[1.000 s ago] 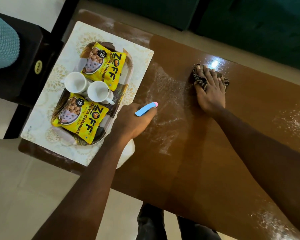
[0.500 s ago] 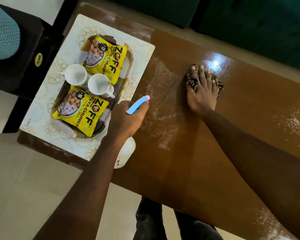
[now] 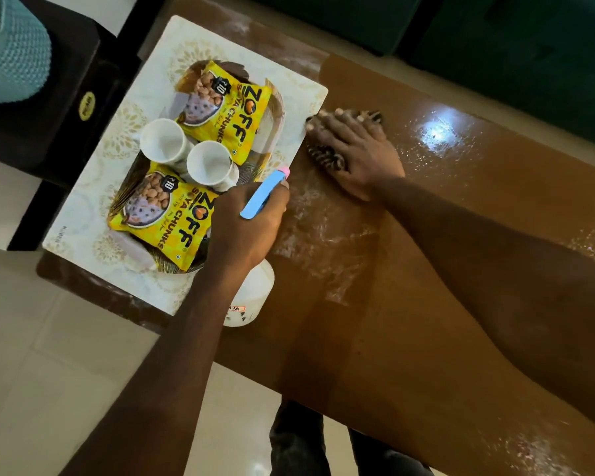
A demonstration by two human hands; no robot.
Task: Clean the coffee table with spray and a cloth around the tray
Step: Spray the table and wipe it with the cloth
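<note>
Right hand (image 3: 354,156) presses flat on the cloth (image 3: 325,156), right up against the tray (image 3: 220,46) edge, so the wipe reaches the counter (image 3: 426,304) there. Left hand (image 3: 248,225) has its grip clenched on the spray bottle (image 3: 251,297) just beside the tray, ready. Cloth is mostly hidden, fingertips blurred.

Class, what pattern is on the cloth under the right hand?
The cloth has dark and light stripes, seen in the head view.
</note>
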